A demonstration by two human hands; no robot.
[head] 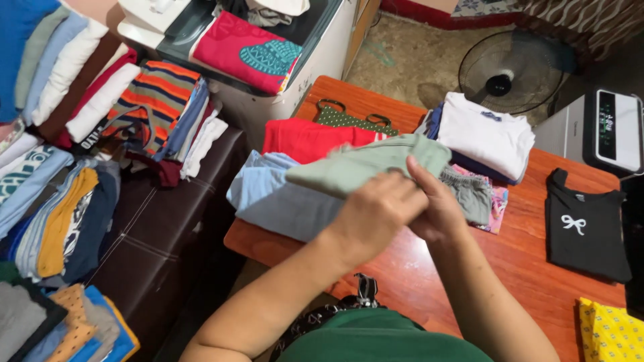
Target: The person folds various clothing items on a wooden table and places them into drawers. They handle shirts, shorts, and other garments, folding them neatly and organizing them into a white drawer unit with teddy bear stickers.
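Both hands meet over the near middle of the red-brown wooden table [537, 268]. My left hand [376, 211] and my right hand [439, 204] together grip one end of a folded pale green garment [365, 164], which is lifted above a folded light blue garment [275, 198]. A grey garment [473, 194] lies under my right hand. Behind them lies a red folded garment [305, 139].
On the table: a stack topped by a white shirt [486, 134], a black top with a white bow [583, 224], a yellow patterned cloth [609, 332]. Piles of folded clothes [74, 154] cover a dark bench at left. A floor fan [513, 70] stands behind.
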